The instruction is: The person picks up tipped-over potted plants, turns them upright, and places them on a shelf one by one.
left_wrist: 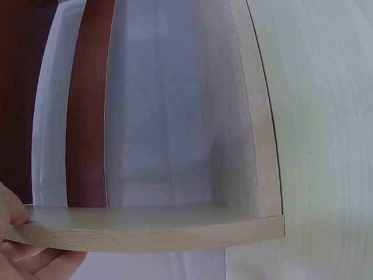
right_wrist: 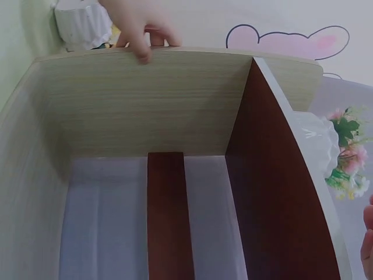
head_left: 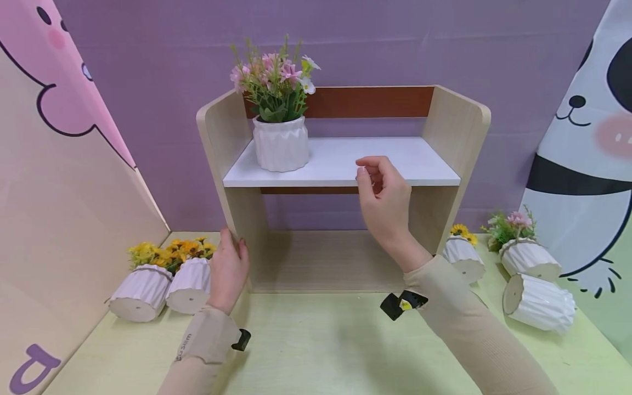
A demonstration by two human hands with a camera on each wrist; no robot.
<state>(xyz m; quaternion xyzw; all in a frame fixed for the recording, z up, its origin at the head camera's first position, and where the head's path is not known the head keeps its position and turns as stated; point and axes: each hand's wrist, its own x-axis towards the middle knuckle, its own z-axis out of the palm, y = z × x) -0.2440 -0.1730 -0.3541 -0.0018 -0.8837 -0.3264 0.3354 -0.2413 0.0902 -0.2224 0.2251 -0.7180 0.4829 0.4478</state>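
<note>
At the back of the pale bench [head_left: 306, 340], before a purple backdrop [head_left: 370, 49], stands an upright shelf unit [head_left: 461, 126] with wooden side panels and a white upper shelf [head_left: 355, 156]. On the left end of that shelf sits a white fluted flowerpot [head_left: 280, 145], upright, with pink and white flowers [head_left: 276, 82] and green leaves rising from it. Of the two hands, the left hand [head_left: 229, 271] grips the front edge of the left side panel [left_wrist: 145, 236], thumb on the inner face and fingers on the outer, as the left wrist view shows. The right hand [head_left: 387, 197] is raised before the white shelf, to the right of the flowerpot and well apart from it; its fingers are loosely bent, with a narrow gap to the thumb, and hold nothing. Left of the unit, near the left hand, two white pots with yellow flowers [head_left: 168, 256] lie tipped over side by side. To the right lie three more white pots: one with yellow flowers [head_left: 464, 259], partly behind the side panel, one with pink flowers [head_left: 529, 258], and, nearest the viewer, one pot [head_left: 543, 304] with its base turned left.
</note>
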